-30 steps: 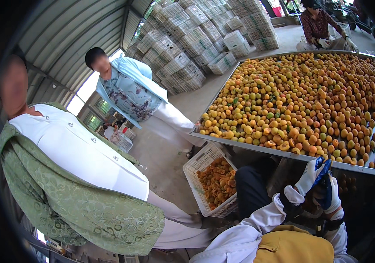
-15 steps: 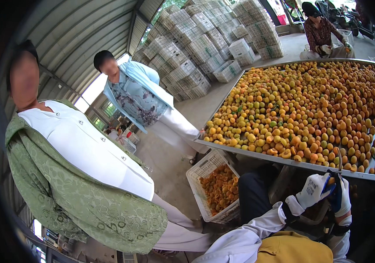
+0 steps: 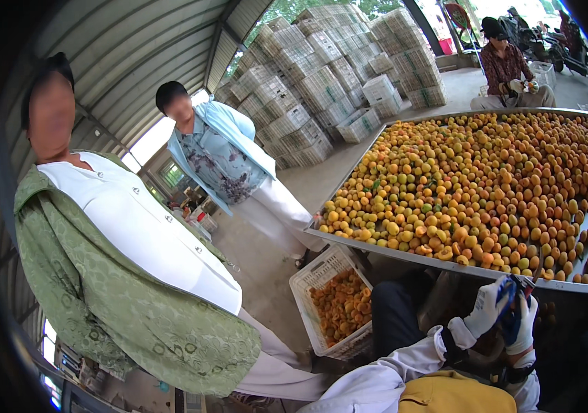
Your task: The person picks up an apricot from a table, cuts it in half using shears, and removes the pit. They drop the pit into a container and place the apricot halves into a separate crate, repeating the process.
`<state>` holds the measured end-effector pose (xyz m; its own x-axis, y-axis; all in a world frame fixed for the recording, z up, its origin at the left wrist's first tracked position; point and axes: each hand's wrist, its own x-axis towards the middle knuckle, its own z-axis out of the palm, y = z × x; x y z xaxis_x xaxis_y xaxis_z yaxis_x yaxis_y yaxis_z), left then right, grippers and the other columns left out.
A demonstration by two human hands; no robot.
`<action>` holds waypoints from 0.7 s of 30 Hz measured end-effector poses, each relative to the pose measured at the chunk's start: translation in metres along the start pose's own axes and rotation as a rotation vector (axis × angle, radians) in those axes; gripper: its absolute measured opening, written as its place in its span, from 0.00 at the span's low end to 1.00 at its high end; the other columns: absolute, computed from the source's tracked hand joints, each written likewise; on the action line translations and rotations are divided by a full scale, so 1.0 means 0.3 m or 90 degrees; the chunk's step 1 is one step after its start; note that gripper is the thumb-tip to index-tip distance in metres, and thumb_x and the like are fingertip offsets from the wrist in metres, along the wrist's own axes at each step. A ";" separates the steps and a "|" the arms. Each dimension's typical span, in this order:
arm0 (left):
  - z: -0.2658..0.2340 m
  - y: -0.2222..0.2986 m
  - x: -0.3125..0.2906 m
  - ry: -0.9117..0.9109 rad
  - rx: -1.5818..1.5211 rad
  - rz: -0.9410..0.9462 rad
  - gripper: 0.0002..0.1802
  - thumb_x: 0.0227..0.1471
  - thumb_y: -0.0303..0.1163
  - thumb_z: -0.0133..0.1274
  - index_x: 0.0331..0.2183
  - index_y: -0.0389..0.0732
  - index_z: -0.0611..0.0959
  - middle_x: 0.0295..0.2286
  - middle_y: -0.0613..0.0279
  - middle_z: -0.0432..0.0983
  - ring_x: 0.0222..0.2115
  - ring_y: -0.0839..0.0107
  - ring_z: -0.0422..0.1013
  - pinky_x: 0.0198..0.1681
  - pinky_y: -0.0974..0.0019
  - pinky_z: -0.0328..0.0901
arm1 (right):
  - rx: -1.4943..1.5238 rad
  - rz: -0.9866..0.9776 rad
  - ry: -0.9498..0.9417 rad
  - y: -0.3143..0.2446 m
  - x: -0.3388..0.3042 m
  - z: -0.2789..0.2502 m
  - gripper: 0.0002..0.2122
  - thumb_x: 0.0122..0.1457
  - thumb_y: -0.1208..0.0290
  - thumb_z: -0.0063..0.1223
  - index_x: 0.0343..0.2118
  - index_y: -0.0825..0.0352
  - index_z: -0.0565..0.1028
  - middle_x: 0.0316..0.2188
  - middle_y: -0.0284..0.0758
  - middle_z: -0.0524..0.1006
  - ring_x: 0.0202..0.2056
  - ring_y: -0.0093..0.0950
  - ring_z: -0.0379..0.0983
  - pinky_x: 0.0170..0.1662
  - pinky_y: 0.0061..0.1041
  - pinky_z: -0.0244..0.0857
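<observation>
Both my hands wear white gloves with blue palms and meet just below the near edge of a metal table [image 3: 404,249] spread with apricots [image 3: 445,186]. My left hand [image 3: 488,308] is closed, its fingertips against the right; whatever it holds is hidden. My right hand [image 3: 519,322] grips a small knife [image 3: 534,274], whose thin metal blade points up towards the table edge. A few split apricots lie near that edge.
Left of my knee stands a white plastic crate [image 3: 302,292] of halved apricots. One person [image 3: 129,241] in a green jacket stands close on my left, another [image 3: 225,151] in light blue behind. A third person [image 3: 510,72] sits beyond the table. Stacked crates [image 3: 321,76] rise at the back.
My hands have shifted slightly left and the knife blade shows less. The orange fruit seen at my left fingers earlier is no longer visible. The view has tilted a little.
</observation>
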<state>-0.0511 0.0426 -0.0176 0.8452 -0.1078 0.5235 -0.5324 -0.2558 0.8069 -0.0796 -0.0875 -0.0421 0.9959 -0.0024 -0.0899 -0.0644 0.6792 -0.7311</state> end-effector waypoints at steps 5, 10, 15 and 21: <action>0.015 -0.056 0.006 0.038 -0.171 -0.096 0.16 0.63 0.37 0.47 0.38 0.32 0.79 0.30 0.51 0.79 0.33 0.62 0.77 0.36 0.62 0.69 | -0.126 -0.143 0.034 -0.004 0.012 0.048 0.12 0.67 0.71 0.48 0.49 0.66 0.75 0.31 0.22 0.72 0.29 0.11 0.65 0.30 0.15 0.61; -0.044 -0.109 0.074 0.070 -0.566 -0.294 0.20 0.68 0.48 0.41 0.33 0.44 0.77 0.25 0.69 0.73 0.26 0.76 0.70 0.33 0.69 0.68 | -0.238 -0.207 0.033 -0.065 0.002 0.112 0.16 0.63 0.79 0.51 0.54 0.66 0.74 0.27 0.23 0.72 0.22 0.11 0.63 0.24 0.14 0.57; -0.052 -0.080 0.101 -0.002 -0.802 -0.498 0.29 0.65 0.54 0.41 0.46 0.35 0.78 0.25 0.61 0.79 0.28 0.64 0.76 0.41 0.53 0.72 | -0.132 -0.156 0.059 -0.132 0.020 0.062 0.15 0.65 0.75 0.51 0.54 0.67 0.73 0.22 0.24 0.70 0.18 0.13 0.62 0.21 0.15 0.56; -0.108 -0.098 0.176 0.000 -0.365 -0.358 0.22 0.64 0.46 0.49 0.44 0.35 0.79 0.21 0.66 0.75 0.20 0.71 0.72 0.31 0.63 0.71 | 0.114 -0.049 0.040 -0.128 0.046 -0.008 0.15 0.67 0.62 0.50 0.49 0.68 0.75 0.21 0.29 0.71 0.15 0.19 0.65 0.16 0.19 0.57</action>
<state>0.0075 0.0755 -0.0047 0.9941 -0.1088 -0.0031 0.0317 0.2620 0.9646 -0.0637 -0.1155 -0.0169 0.9913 -0.1013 -0.0840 0.0299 0.7949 -0.6060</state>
